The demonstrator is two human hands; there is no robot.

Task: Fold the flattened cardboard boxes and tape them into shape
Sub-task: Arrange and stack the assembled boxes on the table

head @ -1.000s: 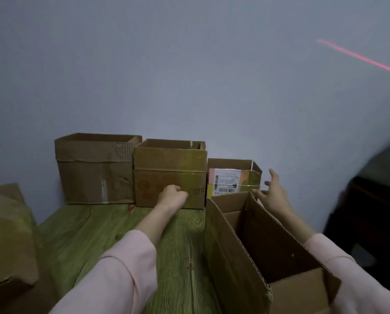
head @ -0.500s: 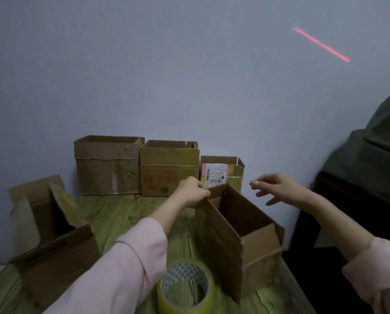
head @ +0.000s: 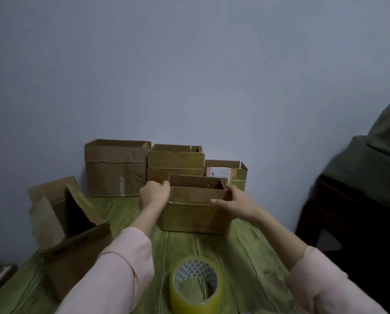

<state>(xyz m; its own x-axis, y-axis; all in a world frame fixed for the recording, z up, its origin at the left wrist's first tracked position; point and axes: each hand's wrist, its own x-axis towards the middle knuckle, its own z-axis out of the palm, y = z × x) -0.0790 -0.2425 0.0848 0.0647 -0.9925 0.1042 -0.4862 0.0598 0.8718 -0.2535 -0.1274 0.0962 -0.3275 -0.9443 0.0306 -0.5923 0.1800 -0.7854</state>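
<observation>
Tape roll, yellowish and upright on its side, stands at the near edge of the green wood-grain worktop, between the two pink sleeves and touching neither hand. Beyond it, at mid-worktop, sits the open-topped cardboard box, upright, its taped long side facing the viewer. Left hand clasps the box's upper left corner, fingers curled over the rim; right hand clasps the upper right corner, thumb laid along the front panel and fingers wrapped round the end. The box thus lies between the two hands, gripped at both top corners.

At the left edge of the worktop an opened carton leans tilted, flaps raised, well apart from the held box. Along the far edge, against the plain grey-blue wall, three erected boxes stand in a row, touching: a large one, a medium one and a small one bearing a printed label. Dark furniture draped in dark cloth stands off the right edge.

Count: five cardboard boxes, one tape roll, two hands.
</observation>
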